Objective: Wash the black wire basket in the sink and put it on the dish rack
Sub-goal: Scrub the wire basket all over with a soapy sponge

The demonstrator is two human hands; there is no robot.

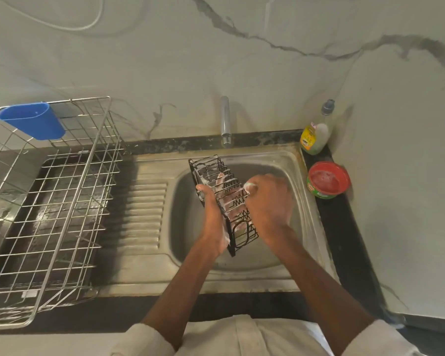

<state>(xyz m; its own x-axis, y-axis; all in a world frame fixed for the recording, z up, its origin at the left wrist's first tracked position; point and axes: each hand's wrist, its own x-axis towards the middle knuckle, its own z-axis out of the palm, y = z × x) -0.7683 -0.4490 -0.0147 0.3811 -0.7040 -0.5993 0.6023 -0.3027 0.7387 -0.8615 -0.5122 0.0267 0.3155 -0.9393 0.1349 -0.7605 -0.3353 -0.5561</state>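
The black wire basket (211, 170) is held tilted over the steel sink (301, 242), its long side running from far left to near right. My left hand (212, 219) grips its left rim, thumb over the edge, with fingers showing through the wires from underneath. My right hand (269, 201) presses against the basket's right side with curled fingers and a bit of white foam at its fingertips; what it holds is hidden. Foam clings to both hands. The wire dish rack (62, 201) stands to the left of the sink.
A blue plastic cup (34, 120) hangs on the rack's far rim. The tap (225, 122) rises behind the sink, no water visibly running. A dish-soap bottle (317, 131) and a red tub of dish paste (328, 179) stand on the black counter at right.
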